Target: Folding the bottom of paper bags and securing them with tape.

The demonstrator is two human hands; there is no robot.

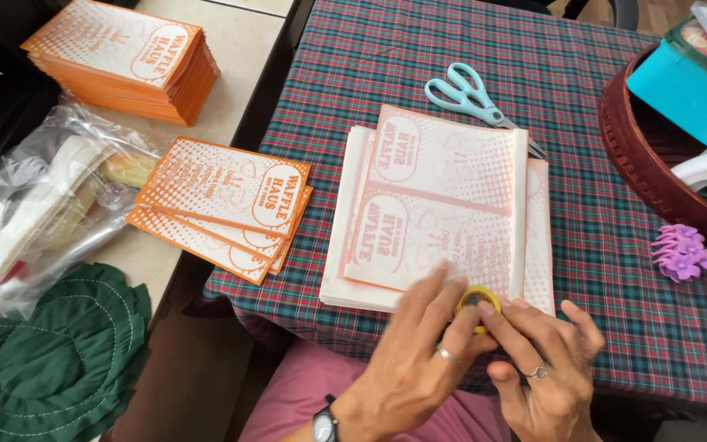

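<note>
At the lower centre of the frame we see our left hand (419,352) and our right hand (546,368) meeting on one small yellow roll of tape (478,301), the fingers of both curled closed around its rim, a ring on each hand and a wristwatch (325,426) on the left wrist. The roll sits at the near edge of a flat pile of pale, orange-printed paper bags (439,205), too many to count, lying mid-frame on the red-and-green plaid tablecloth (615,245). Above the pile lies one pair of pale blue-handled scissors (472,96). At the left, about four loose orange printed paper sleeves (227,205) are fanned out, and one thick stack of the same orange sleeves (120,57) sits at the upper left. One purple flower-shaped clip (685,252) rests at the right edge.
</note>
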